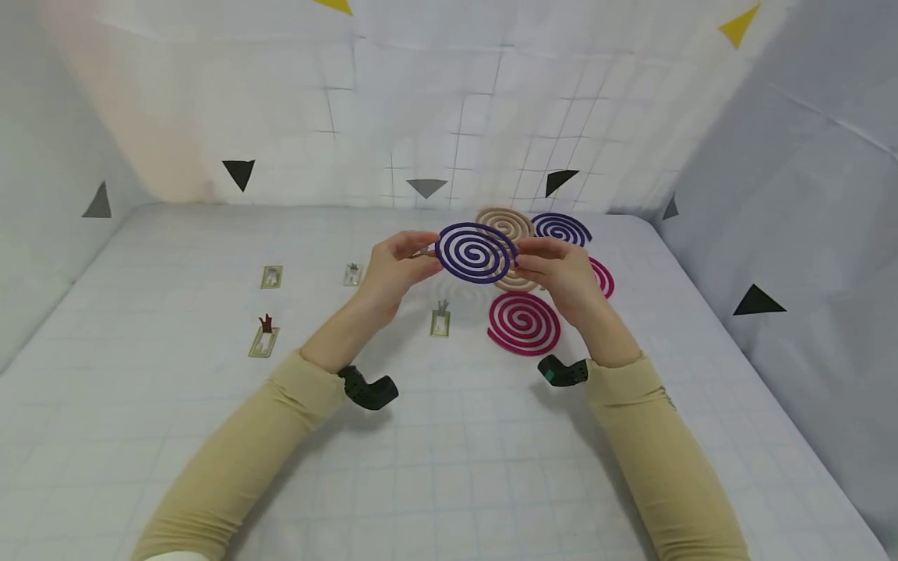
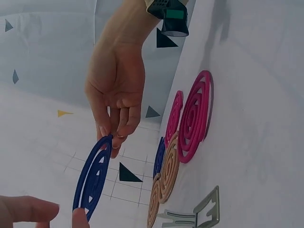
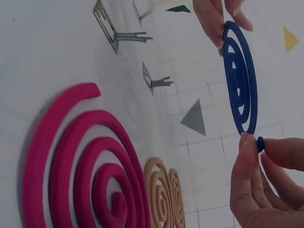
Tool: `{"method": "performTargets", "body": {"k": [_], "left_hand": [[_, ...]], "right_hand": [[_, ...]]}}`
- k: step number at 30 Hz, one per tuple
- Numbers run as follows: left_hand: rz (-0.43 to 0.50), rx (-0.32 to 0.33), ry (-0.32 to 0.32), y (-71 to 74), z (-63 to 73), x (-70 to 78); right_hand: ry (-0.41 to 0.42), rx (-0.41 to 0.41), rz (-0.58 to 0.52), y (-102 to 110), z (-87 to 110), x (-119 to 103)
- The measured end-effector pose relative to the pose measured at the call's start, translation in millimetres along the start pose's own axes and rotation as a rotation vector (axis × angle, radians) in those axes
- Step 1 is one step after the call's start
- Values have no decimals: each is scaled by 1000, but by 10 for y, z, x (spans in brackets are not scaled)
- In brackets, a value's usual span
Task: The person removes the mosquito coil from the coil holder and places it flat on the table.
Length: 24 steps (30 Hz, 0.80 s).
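A dark purple-blue mosquito coil (image 1: 475,252) is held up above the table, its face tilted towards the head view. My left hand (image 1: 394,271) holds its left edge with thumb and fingers. On the opposite edge, my right hand (image 1: 567,279) pinches the coil near its outer end, as the right wrist view shows. Below lies a pink coil (image 1: 524,318) on the table. Behind the held coil are beige coils (image 1: 504,221), partly hidden by it. A metal coil stand (image 1: 440,322) with upright prongs sits beneath and left of the held coil.
Another purple coil (image 1: 559,227) lies at the back right, and a second pink coil (image 1: 604,277) is partly covered by my right hand. More metal stands lie leftward: one near my left hand (image 1: 353,274), one farther left (image 1: 271,276), and one with reddish prongs (image 1: 263,341).
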<state>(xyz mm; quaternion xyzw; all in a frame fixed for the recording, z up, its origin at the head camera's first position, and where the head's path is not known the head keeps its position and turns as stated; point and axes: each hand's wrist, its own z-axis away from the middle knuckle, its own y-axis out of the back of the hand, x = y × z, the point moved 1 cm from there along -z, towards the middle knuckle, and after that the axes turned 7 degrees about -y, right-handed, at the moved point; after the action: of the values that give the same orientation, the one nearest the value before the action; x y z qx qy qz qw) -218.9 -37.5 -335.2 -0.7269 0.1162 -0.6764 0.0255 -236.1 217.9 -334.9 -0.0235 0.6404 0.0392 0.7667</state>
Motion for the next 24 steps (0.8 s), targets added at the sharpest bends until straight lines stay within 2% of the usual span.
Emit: {"method": "performTargets", "body": {"k": [9, 17, 24], "left_hand": [[44, 18, -7, -184, -74, -44], [113, 34, -1, -405, -156, -92], [128, 33, 10, -600, -215, -144]], "right_hand": [[30, -3, -61, 193, -8, -40], [-14, 25, 34, 423, -12, -76], [-30, -5, 35, 662, -10, -100]]}}
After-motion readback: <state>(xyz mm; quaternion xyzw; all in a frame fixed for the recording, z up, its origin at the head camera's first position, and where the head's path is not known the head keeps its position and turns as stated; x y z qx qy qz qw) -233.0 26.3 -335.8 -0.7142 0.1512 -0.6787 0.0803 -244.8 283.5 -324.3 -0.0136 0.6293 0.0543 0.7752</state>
